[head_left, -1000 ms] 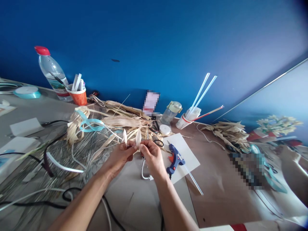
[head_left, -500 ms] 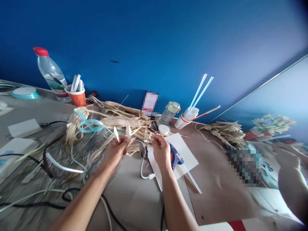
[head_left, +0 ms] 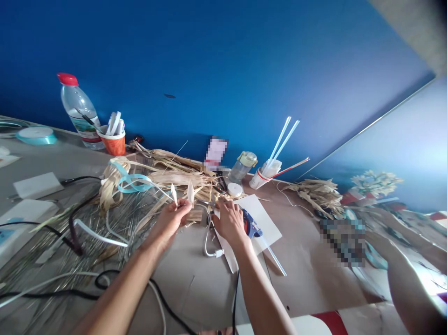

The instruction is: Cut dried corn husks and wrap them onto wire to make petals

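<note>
My left hand [head_left: 172, 217] is closed in a pinch on pale, pointed corn husk pieces [head_left: 190, 191], which stand up like petals above the fingers. My right hand [head_left: 228, 218] is palm down, its thumb apart from the fingers, over the left side of a white sheet [head_left: 267, 223]. A thin grey metal piece [head_left: 209, 203] shows just left of its fingertips; what it belongs to is hidden. Close to the right of that hand lies a blue glue gun [head_left: 252, 224] with a clear glue stick [head_left: 275, 258] in its back end. A white USB cable [head_left: 209, 253] lies between my hands.
Dried corn husks [head_left: 174, 177] are heaped behind my hands. Thin wires [head_left: 87, 242] and cables spread at left. A red-capped bottle [head_left: 80, 111], an orange cup [head_left: 114, 143], a clear jar [head_left: 242, 166] and a cup [head_left: 259, 179] of glue sticks line the wall. Another person's arm [head_left: 408, 274] is at right.
My right hand has gone from a pinch with fingertips raised to palm down with fingers spread, lower over the sheet. The left hand still holds the husk pieces. The view has shifted slightly.
</note>
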`<state>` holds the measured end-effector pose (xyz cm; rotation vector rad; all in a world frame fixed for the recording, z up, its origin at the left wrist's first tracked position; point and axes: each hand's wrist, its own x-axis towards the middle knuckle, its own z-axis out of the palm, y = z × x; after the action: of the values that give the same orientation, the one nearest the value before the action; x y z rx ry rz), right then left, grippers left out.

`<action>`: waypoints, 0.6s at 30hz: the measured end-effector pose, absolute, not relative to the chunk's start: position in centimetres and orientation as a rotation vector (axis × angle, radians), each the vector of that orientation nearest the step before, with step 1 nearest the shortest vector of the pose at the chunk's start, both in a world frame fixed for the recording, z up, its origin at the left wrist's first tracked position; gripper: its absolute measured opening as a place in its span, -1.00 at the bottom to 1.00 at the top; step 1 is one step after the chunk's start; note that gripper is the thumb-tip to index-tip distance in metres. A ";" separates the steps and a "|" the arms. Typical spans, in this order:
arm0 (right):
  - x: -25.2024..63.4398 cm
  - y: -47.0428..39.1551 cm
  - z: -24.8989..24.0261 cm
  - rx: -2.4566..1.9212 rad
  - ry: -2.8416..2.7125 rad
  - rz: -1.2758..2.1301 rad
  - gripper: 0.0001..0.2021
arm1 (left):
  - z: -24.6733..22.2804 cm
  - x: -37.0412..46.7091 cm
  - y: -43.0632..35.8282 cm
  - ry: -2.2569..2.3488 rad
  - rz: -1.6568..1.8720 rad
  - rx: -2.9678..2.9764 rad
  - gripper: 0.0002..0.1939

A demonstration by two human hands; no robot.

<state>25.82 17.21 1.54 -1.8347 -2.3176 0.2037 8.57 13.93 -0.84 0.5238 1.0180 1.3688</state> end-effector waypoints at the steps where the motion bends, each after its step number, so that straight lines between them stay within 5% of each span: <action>1: 25.8 17.1 1.5 -1.848 -2.336 0.134 -0.60 | -0.7 8.5 13.8 0.999 1.364 0.501 -0.73; 18: 25.9 17.1 0.3 -1.795 -2.461 0.024 -0.44 | -0.6 8.0 13.3 0.704 1.151 0.575 -0.81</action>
<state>25.94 17.07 0.35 -1.7953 -2.4607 0.0236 7.98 13.34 -0.58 0.5753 0.7041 1.1505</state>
